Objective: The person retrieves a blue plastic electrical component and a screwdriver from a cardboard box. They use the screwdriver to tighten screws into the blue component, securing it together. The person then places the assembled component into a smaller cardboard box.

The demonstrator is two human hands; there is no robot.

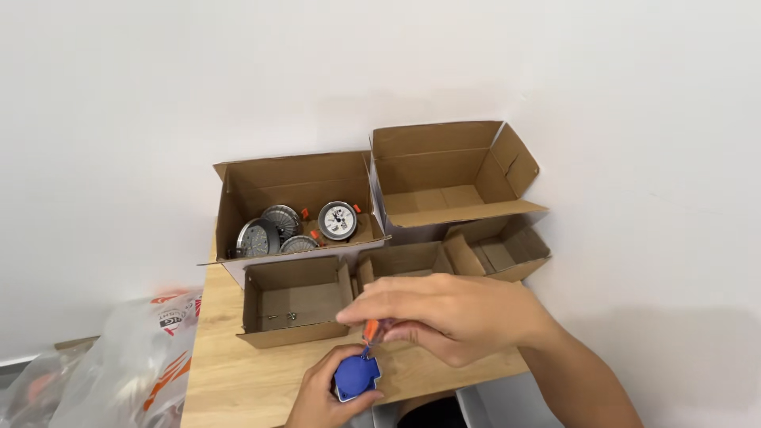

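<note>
now left hand (321,392) holds blue part (357,378); right hand (444,317) grips orange-handled tool (370,329).

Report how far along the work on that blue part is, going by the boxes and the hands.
Done: round metal parts lie in the rear left box, two small screws in the front left box. In hand: the left hand holds the blue plastic part while the right hand works an orange-handled screwdriver at it. Left: the rear right box looks empty.
</note>
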